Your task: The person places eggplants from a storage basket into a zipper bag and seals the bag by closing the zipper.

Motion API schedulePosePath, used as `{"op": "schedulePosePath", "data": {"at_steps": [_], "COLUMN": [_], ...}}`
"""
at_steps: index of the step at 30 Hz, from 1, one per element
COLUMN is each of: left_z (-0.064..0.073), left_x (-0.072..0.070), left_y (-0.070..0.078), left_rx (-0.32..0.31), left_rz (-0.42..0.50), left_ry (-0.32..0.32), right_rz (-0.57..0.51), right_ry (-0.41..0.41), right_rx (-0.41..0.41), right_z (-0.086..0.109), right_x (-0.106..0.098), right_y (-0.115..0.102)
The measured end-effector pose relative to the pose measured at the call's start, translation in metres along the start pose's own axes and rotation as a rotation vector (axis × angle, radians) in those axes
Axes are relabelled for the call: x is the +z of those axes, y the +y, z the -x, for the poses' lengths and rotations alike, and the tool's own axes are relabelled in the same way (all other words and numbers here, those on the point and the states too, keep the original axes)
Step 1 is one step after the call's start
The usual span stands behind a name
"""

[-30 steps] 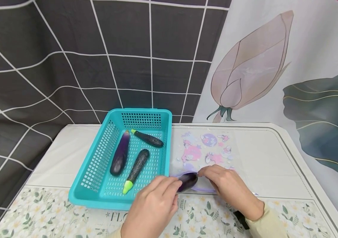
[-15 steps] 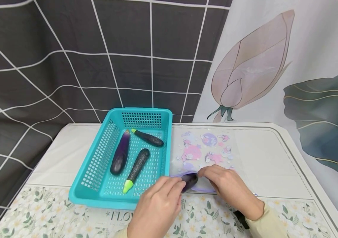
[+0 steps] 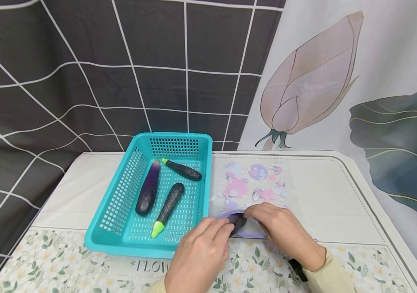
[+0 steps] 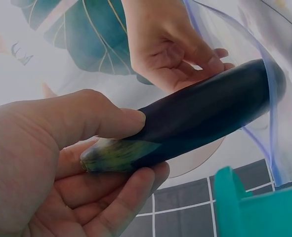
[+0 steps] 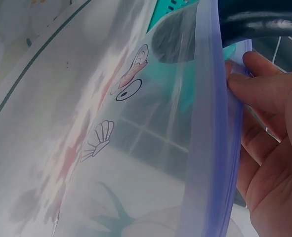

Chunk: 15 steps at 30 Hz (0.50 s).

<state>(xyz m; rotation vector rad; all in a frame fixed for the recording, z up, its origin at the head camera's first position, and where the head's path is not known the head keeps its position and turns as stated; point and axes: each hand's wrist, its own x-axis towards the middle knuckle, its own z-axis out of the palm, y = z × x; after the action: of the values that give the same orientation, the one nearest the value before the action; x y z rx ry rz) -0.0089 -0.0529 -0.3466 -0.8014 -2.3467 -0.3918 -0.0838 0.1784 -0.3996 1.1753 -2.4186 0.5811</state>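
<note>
Pinched between the thumb and fingers of my left hand (image 3: 199,252) is a dark purple eggplant (image 4: 200,113), held by its greenish stem end. Its rounded far end lies inside the mouth of a clear zip bag (image 5: 150,123) with a purple edge and cartoon prints. My right hand (image 3: 283,226) pinches the rim of that bag, as the right wrist view shows, beside the eggplant. In the head view the bag (image 3: 238,183) lies flat on the table, and my left fingers hide much of the eggplant (image 3: 237,223).
A teal basket (image 3: 96,240) stands left of the bag, close against it. Inside lie a purple eggplant (image 3: 149,191) and two dark zucchini-like vegetables with bright green ends, one near (image 3: 172,203) and one farther back (image 3: 184,171). A dark gridded curtain (image 3: 157,89) hangs behind the table.
My left hand has moved a little to the right, sliding the eggplant farther into the bag's mouth. My right hand stays in place at the bag's rim.
</note>
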Motion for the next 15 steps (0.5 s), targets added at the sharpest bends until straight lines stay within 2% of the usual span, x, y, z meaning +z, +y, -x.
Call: {"op": "schedulePosePath", "data": {"at_steps": [8,15], "left_z": [-0.001,-0.001], "left_x": [0.006,0.011], "left_y": [0.004,0.007], "left_rx": [-0.01,0.009], "left_rz": [-0.007,-0.031], "left_ry": [-0.009,-0.021], "right_rz": [-0.005,-0.011], "right_ry": [0.011,0.009], "right_rx": [-0.011,-0.013], "right_z": [0.0,0.001], "right_x": [0.001,0.002], "right_y": [0.001,0.002]}}
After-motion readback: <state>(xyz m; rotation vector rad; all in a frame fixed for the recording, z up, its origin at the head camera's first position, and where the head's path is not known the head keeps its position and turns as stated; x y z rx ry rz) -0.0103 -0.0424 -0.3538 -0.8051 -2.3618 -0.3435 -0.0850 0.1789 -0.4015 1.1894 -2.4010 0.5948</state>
